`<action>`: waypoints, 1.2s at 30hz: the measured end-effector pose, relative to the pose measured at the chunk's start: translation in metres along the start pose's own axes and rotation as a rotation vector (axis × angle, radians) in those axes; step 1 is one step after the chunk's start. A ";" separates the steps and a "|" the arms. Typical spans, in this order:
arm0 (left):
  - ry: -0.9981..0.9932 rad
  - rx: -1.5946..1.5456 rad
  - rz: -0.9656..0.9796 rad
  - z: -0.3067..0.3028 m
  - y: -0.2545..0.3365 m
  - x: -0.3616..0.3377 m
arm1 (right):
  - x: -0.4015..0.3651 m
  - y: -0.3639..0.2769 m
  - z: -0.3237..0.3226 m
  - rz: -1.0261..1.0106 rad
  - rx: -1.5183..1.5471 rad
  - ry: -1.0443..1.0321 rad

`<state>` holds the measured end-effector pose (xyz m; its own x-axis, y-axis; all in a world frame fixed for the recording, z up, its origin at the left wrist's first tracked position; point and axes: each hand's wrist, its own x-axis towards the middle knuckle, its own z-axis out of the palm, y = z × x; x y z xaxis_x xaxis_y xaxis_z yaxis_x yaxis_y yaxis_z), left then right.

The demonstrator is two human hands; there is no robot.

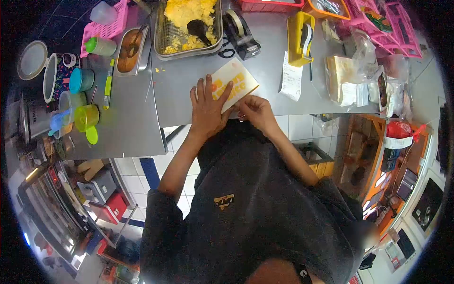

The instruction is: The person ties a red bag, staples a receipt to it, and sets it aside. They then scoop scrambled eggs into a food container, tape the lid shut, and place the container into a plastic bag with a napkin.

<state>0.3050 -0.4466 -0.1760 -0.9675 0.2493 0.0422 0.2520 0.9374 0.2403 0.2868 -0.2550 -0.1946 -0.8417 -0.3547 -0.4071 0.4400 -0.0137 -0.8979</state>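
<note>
A white box with orange and yellow print lies tilted on the metal table near its front edge. Spread over the box's left side, my left hand presses on it with its fingers apart. My right hand is at the box's lower right corner, fingers pinched together; whatever is between them is too small to make out. Behind the box are a black tape dispenser and black-handled scissors.
A tray of yellow food with a black spoon stands at the back. To the right are a receipt, a yellow dispenser and plastic-wrapped packs. Cups, including a lime one, and a sauce tray stand left.
</note>
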 end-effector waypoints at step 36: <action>0.159 -0.254 0.067 0.023 0.053 0.028 | 0.039 -0.067 -0.213 0.086 -1.263 0.716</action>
<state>0.2917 -0.3841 -0.1838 -0.9452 0.2482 0.2123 0.3212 0.8245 0.4659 0.1579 -0.0688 -0.1856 -0.9664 0.2263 -0.1215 0.2510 0.9327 -0.2588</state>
